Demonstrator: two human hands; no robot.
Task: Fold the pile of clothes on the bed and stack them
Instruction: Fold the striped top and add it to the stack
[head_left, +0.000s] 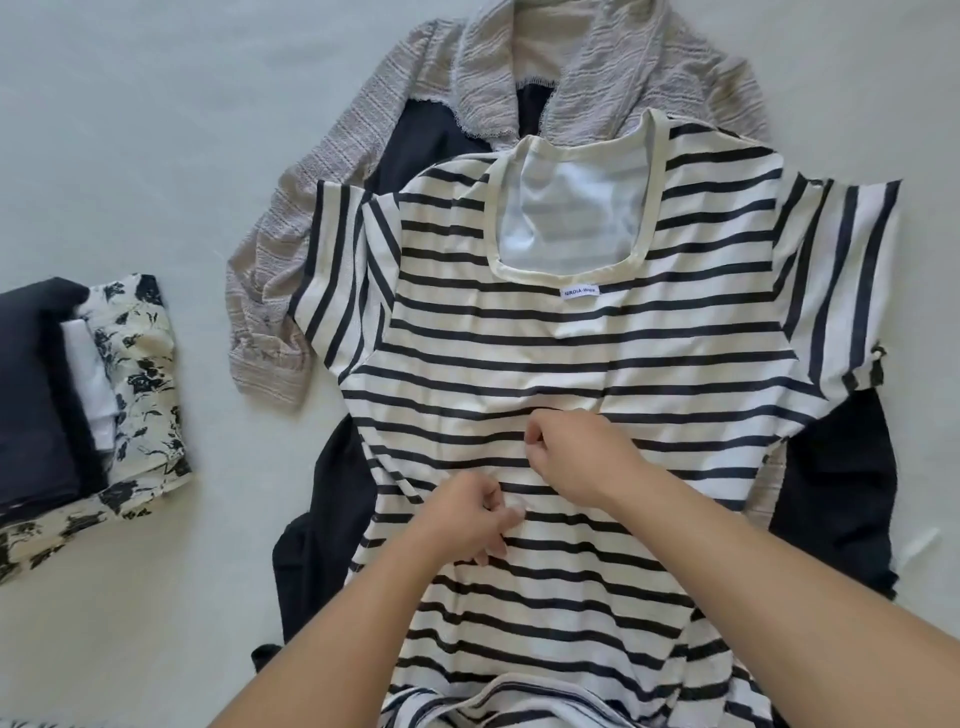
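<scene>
a striped t-shirt (597, 364) was spread flat on the pale bed sheet (130, 156), its square neckline pointed away from the viewer and a small white label (581, 292) showing just below the neckband. both short sleeves were laid out to the sides. the lower hem was bunched near the bottom edge of the view.

the left hand (467, 519) was placed on the middle of the shirt, its fingers curled together and pinched on a small fold of the striped cloth. the right hand (576, 452) was set just above and to the right of it, also on the shirt, with the thumb and fingers drawn together on the fabric; whether cloth was actually held between them could not be told for certain. the 2 hands were close, nearly touching.

under the shirt a dark navy garment (322, 545) was seen, showing on both sides. further up, a grey textured jacket (332, 171) was laid partly beneath the shirt, its collar open and 1 sleeve bent at the left.

well apart at the left edge, a stack of folded clothes (78, 405) was resting on the sheet: a dark piece on top, a white one under it, and a floral black-and-cream piece at the bottom.
</scene>
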